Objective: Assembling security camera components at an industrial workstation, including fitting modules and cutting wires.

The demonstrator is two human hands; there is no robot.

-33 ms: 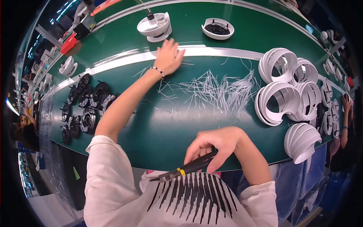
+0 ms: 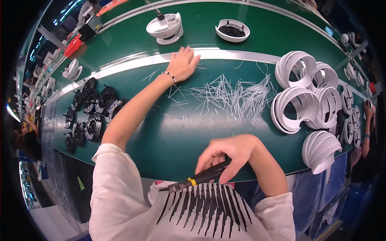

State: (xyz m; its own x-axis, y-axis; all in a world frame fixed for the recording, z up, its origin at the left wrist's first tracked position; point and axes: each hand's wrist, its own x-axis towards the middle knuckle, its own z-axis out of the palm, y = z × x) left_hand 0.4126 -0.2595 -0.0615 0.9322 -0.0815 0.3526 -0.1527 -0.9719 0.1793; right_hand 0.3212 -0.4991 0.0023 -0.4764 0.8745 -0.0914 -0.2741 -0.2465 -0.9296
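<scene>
My left hand (image 2: pixel 183 64) reaches across the table with fingers spread and nothing in it, over the pale metal rail near the far edge. Just beyond its fingertips stands a white round-bodied unit (image 2: pixel 165 29) on a foot, on the green belt. Close to my body, my right hand (image 2: pixel 229 154) is closed round a pair of black pliers (image 2: pixel 201 176) with yellow bands, their narrow tip pointing left. A loose heap of thin white strips (image 2: pixel 241 98) lies between my hands and the white rings.
Black round parts with wiring (image 2: pixel 94 106) cluster at the left. Stacked white plastic rings (image 2: pixel 297 108) stand on the right side of the green table (image 2: pixel 169 152). On the belt (image 2: pixel 201 20) sits a white bowl-like shell (image 2: pixel 233 31) holding a black part. Other people work at both sides.
My left hand has shifted slightly to the right and back toward me, away from the round-bodied unit. My right hand and the pliers stay in place.
</scene>
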